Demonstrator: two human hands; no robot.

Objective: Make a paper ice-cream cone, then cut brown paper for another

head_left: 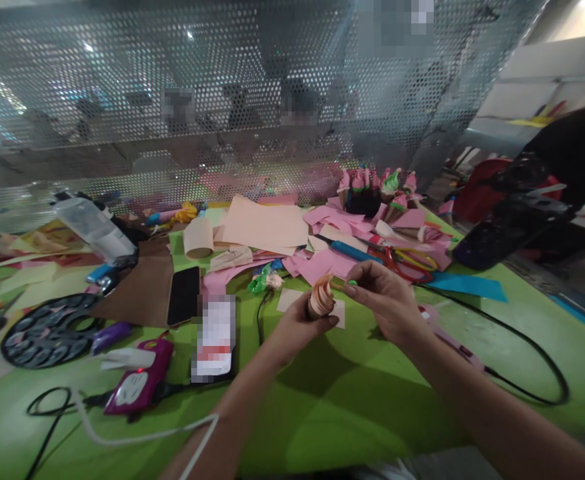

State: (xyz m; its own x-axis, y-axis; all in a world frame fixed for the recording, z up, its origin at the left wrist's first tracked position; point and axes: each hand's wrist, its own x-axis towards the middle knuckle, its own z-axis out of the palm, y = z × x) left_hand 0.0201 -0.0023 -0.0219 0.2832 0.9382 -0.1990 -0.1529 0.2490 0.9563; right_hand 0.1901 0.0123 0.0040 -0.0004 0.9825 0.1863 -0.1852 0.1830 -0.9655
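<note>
Honestly, with left fingers [326,325] curled round that peach swirl [322,297] and right fingers [367,273] pinching what's probably a green bit [353,283] just beside it, I'd hold lightly so nothing gets squashed.

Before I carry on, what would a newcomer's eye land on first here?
Probably the peach, swirl-topped piece held in the left hand near the middle of the view, with the right hand close beside it. Next, the bright green table beneath, and the cluster of pink and green swirls at its back, right of centre. The large peach sheet behind the hands also stands out.
</note>
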